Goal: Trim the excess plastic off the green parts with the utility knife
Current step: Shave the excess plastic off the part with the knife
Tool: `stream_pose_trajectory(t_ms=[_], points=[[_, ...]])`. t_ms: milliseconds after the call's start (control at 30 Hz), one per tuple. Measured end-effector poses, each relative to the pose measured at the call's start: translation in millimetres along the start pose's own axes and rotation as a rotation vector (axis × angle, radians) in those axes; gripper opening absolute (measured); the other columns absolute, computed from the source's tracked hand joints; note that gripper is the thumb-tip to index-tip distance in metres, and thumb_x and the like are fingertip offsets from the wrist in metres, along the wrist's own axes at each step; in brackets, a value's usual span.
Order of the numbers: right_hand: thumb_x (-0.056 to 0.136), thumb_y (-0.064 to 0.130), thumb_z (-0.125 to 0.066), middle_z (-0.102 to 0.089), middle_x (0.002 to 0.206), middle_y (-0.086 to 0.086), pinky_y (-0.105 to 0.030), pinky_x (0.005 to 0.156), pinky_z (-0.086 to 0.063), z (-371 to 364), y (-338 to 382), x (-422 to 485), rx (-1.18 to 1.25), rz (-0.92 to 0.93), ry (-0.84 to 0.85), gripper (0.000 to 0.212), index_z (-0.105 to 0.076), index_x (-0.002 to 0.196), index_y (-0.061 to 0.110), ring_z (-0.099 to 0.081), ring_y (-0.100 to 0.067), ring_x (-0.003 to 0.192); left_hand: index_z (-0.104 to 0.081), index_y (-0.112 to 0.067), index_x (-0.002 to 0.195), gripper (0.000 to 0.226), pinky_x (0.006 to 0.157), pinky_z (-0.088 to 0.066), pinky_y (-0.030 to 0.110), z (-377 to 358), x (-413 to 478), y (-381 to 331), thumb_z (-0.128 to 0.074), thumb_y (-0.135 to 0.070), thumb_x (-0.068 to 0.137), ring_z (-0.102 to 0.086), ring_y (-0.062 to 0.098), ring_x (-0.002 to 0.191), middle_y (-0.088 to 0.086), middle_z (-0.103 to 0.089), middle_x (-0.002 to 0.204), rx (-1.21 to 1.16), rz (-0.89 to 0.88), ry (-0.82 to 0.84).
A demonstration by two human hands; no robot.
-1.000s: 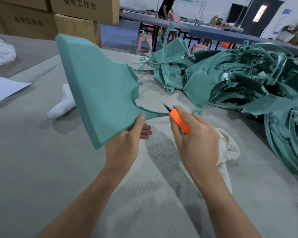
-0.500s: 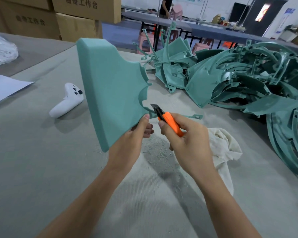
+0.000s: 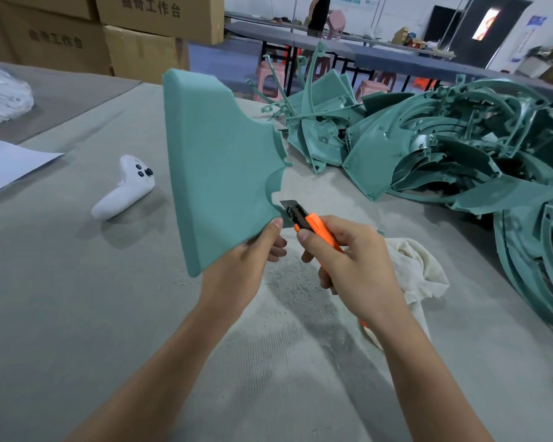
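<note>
Stacked cardboard boxes, long dark tables

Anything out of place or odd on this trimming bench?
A white game controller lies on the table left of the held green part, unrelated to trimming. Plastic shavings are scattered beneath the utility knife.

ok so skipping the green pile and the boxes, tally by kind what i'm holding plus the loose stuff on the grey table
flat green plastic panel, in left hand: 1
orange utility knife, in right hand: 1
white game controller: 1
cream cloth rag: 1
white paper sheet: 1
whitish plastic-wrapped bundle, far left: 1
total: 6
</note>
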State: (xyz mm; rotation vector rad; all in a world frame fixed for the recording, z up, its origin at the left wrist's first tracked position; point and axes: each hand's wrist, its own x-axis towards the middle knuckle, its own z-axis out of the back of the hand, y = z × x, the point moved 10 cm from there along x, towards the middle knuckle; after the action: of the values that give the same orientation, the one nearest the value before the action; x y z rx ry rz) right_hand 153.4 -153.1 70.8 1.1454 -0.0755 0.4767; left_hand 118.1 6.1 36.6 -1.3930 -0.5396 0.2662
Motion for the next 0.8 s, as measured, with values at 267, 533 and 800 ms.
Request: stream_pose_trajectory(t_ms=[267, 533, 800], points=[[0.094, 0.026, -0.064, -0.067, 0.066, -0.003, -0.023, 0.042, -0.040, -3.8, -0.2, -2.2, 0.037, -0.046, 0.026, 0.008, -0.072, 0.091, 0.023, -0.053, -0.014, 0.045, -0.064, -0.027, 0.058, 0.036, 0.072, -0.053, 0.030, -1.1, -1.8, 6.8, -0.060, -0.033, 0.094, -0.066, 0.000, 0.059, -0.016, -0.068, 0.059, 0.012, 0.051, -0.009], [0.094, 0.027, -0.064, -0.059, 0.060, -0.004, -0.039, 0.050, -0.044, 4.8, 13.5, -3.9, -0.152, 0.088, -0.096, 0.014, -0.068, 0.082, 0.021, -0.049, -0.021, 0.050, -0.067, -0.026, 0.058, 0.034, 0.069, -0.058, 0.044, 6.1, -1.4, 1.1, -0.064, -0.023, 0.093, -0.068, 0.012, 0.058, -0.007, -0.069, 0.060, -0.031, 0.024, -0.081], [0.094, 0.032, -0.064, -0.060, 0.061, 0.009, -0.034, 0.056, -0.045, 7.1, 31.3, -12.3, -0.455, 0.237, -0.224, 0.011, -0.070, 0.101, 0.026, -0.053, -0.012, 0.056, -0.065, -0.020, 0.064, 0.032, 0.067, -0.052, 0.016, -0.3, -2.8, 4.7, -0.060, -0.027, 0.095, -0.065, 0.001, 0.059, -0.011, -0.068, 0.059, -0.013, 0.054, -0.028]])
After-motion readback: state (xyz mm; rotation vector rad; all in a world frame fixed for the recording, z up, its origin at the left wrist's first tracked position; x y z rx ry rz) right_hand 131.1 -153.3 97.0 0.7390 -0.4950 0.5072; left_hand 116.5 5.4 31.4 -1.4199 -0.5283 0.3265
